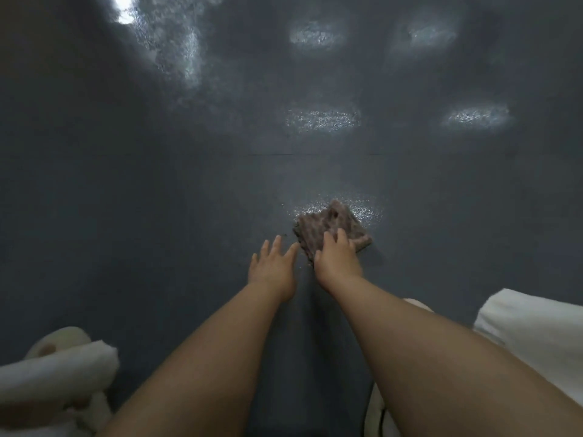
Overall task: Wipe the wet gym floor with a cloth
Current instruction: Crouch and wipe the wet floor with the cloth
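Our left hand (273, 269) lies flat on the floor (126, 184), fingers spread wide, holding nothing, just beside the cloth (331, 230). Our right hand (337, 257) presses down on the cloth's near part, fingers curled over it, at the near edge of a glistening wet patch (362, 209). The bracing palm sits on a surface that may be damp, so it could slide out as we lean forward. The cloth looks bunched, so it may smear water instead of lifting it. More shiny patches (321, 118) further off, toward the floor's far edge, could go unwiped if we stop here.
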`<state>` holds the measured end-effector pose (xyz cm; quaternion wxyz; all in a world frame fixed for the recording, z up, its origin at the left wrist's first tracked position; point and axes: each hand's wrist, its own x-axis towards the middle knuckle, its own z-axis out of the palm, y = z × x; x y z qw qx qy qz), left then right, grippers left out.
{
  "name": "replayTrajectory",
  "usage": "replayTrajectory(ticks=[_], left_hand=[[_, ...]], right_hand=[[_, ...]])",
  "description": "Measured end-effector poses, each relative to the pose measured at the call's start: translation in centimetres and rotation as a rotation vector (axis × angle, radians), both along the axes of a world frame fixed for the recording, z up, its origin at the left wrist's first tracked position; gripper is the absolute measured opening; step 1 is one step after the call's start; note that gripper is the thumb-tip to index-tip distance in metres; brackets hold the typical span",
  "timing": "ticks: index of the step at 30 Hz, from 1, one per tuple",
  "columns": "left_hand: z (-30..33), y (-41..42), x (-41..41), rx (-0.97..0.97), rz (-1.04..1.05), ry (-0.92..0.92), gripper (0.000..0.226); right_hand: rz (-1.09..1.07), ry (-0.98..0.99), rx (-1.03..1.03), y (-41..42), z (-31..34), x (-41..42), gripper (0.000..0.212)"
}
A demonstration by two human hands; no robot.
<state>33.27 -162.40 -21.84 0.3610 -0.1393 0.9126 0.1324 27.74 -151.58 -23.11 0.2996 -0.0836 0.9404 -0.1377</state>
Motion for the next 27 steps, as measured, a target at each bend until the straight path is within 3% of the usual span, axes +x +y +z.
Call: replayTrajectory(ticks=[7, 11, 21, 27], left_hand=[[-2.7, -4.4, -0.5, -0.110, 0.145, -0.091, 0.098], [-3.7, -5.8, -0.1, -0.095, 0.156, -0.183, 0.120], [-4.6, -6.2, 1.1, -0.077, 0.168, -0.072, 0.118], [-4.8, -6.5, 1.4, -0.069, 0.228, -0.017, 0.130]], right_hand=[[0.059, 0.107, 0.170, -0.9, -5.4, -1.6, 0.074], [0.084, 0.184, 0.205, 0.3, -7.3, -1.7, 0.076], [-0.331, 0.222, 0.243, -2.0, -8.2, -11.4, 0.067], [-0.100, 0.288, 0.203, -7.4, -8.3, -7.1, 0.064]])
